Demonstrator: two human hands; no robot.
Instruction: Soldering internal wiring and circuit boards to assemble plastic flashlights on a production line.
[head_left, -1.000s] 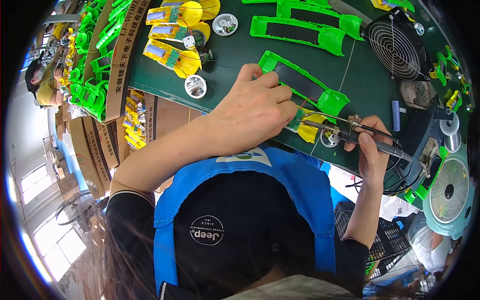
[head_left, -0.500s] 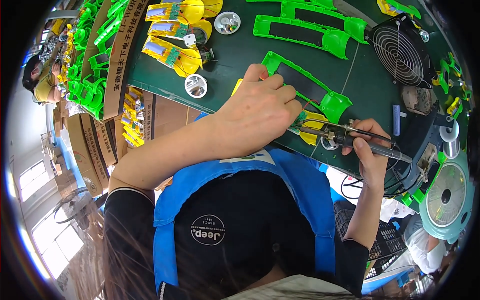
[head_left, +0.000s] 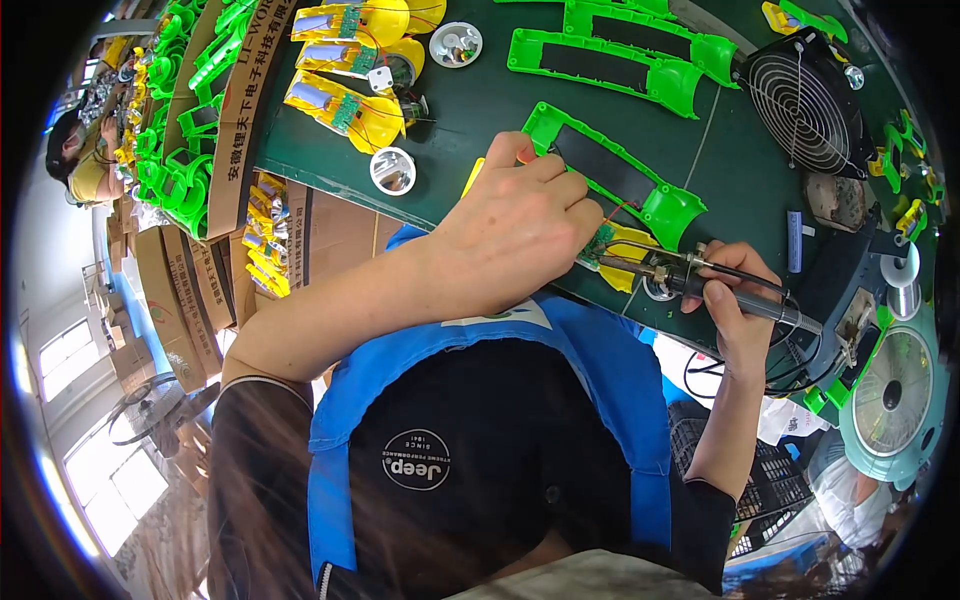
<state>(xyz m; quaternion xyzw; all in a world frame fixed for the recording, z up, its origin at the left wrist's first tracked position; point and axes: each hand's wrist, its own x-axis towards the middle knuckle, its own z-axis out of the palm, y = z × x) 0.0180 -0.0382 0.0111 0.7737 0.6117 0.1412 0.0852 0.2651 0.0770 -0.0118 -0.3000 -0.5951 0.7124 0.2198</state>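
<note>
Soldering iron (head_left: 768, 306) clasped in right hand (head_left: 741, 332), near circuit board (head_left: 600, 240) beside curled left hand (head_left: 522, 222) (cannot tell its hold).

— Where does the head view look from?
— The wearer's head, facing steeply down, near above the left hand (head_left: 522, 225) and right hand (head_left: 735, 300).
— Its reach?
— Fisheye-wide: green counter (head_left: 465, 112) beyond the left hand, black shirt (head_left: 490, 420) below it.

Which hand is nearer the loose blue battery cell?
Right: the right hand is just below-left of the blue battery cell; the left hand is farther off to its left.
</note>
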